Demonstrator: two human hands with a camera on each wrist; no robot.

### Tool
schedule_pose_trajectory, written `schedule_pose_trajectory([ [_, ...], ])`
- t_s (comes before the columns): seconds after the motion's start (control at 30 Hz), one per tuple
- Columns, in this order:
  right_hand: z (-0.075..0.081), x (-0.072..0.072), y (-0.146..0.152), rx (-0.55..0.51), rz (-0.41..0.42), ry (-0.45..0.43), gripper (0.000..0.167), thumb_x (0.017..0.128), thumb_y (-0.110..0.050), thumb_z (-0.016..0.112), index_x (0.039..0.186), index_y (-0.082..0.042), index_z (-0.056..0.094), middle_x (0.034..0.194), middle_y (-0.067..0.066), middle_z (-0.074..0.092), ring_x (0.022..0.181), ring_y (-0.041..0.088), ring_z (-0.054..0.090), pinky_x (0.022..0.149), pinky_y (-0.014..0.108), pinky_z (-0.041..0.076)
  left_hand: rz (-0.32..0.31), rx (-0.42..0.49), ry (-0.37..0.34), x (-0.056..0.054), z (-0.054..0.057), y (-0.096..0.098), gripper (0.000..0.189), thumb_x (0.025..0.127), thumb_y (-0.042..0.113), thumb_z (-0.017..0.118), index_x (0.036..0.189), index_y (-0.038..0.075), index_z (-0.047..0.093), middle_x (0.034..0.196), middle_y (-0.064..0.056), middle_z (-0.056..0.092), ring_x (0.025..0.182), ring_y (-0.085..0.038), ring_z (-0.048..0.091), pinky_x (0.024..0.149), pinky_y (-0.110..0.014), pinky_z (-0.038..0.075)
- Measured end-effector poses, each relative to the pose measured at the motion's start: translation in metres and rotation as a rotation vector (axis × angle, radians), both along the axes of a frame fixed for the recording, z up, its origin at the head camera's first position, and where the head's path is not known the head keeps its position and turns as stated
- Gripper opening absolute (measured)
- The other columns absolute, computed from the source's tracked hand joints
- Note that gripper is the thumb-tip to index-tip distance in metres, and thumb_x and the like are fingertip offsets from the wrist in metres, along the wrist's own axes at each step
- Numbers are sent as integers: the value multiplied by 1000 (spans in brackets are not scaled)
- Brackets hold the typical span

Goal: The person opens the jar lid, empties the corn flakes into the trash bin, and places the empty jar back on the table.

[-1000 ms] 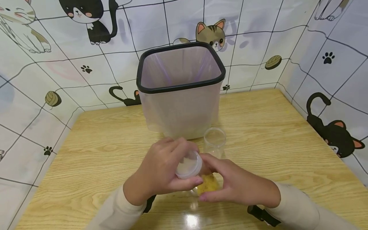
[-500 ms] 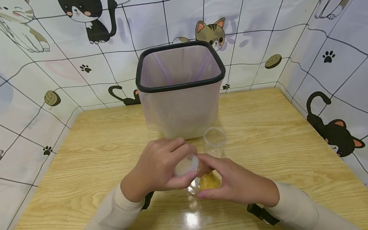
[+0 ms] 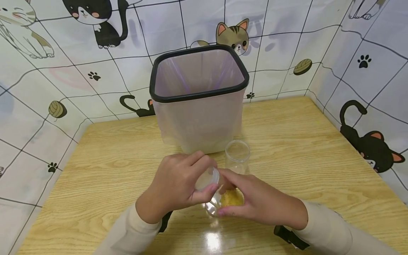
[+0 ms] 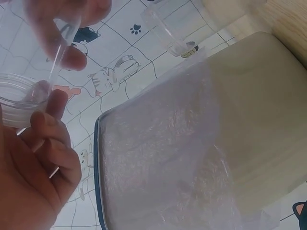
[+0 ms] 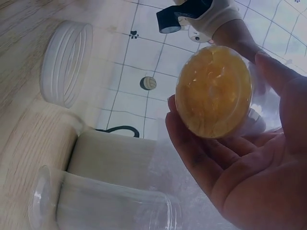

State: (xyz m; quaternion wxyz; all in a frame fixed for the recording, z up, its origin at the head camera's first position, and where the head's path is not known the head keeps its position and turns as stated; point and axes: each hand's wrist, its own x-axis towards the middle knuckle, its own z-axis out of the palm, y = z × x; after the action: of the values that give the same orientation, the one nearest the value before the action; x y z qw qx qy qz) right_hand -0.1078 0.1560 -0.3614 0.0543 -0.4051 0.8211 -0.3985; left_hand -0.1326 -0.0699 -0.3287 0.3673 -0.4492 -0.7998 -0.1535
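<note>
My right hand (image 3: 261, 198) holds a clear plastic jar (image 5: 213, 93) with yellow contents gathered at its bottom. The jar is tilted, its mouth toward my left hand (image 3: 178, 180). Fingers and thumb of that left hand grip a translucent screw lid (image 3: 204, 179) at the jar's mouth. In the left wrist view, the threaded rim (image 4: 21, 91) sits right at the lid, between my fingers. A second clear jar (image 3: 237, 156), with no lid on it, stands just beyond my hands. Another clear lid (image 5: 67, 62) lies on the table, mostly hidden behind the held jar in the head view.
A tall, pale bin (image 3: 200, 124) with a black rim and a plastic liner stands at the back of the wooden table (image 3: 121, 170). Cat-patterned sheeting (image 3: 280, 53) borders the table at the back and both sides.
My left hand has turned slightly at the lid, its thumb shifting up and left. The held jar has tilted a little, and more of the loose lid beneath it shows.
</note>
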Motion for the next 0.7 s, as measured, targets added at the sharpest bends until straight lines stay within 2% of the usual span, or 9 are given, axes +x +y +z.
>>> schedule_pose_trajectory([
  [0.17, -4, -1, -1, 58, -107, 134, 77, 89, -49, 71, 152, -22, 36, 107, -12, 66, 92, 2, 61, 80, 26, 53, 92, 1, -29, 0, -3, 2, 49, 103, 48, 27, 86, 14, 58, 63, 8, 56, 44, -4, 40, 40, -17, 29],
  [0.33, -7, -4, -3, 61, -137, 168, 73, 86, -51, 73, 146, -21, 44, 109, -12, 67, 92, 3, 64, 80, 27, 54, 159, -6, -97, 3, -5, 2, 56, 103, 56, 24, 85, 15, 58, 61, 9, 52, 44, -5, 39, 41, -17, 27],
  [0.5, -7, -7, -2, 38, -144, 161, 71, 85, -48, 76, 143, -21, 46, 113, -14, 67, 95, 1, 64, 82, 26, 54, 174, -34, -140, 4, -5, 2, 62, 100, 65, 24, 95, 15, 60, 65, 9, 56, 46, -6, 41, 42, -19, 30],
  [0.7, -7, -9, 0, -16, -161, 168, 77, 83, -42, 80, 146, -18, 44, 113, -13, 67, 97, 3, 66, 82, 26, 56, 153, -42, -161, 3, -4, 0, 55, 97, 58, 32, 115, 15, 60, 70, 9, 61, 46, -5, 42, 42, -18, 30],
])
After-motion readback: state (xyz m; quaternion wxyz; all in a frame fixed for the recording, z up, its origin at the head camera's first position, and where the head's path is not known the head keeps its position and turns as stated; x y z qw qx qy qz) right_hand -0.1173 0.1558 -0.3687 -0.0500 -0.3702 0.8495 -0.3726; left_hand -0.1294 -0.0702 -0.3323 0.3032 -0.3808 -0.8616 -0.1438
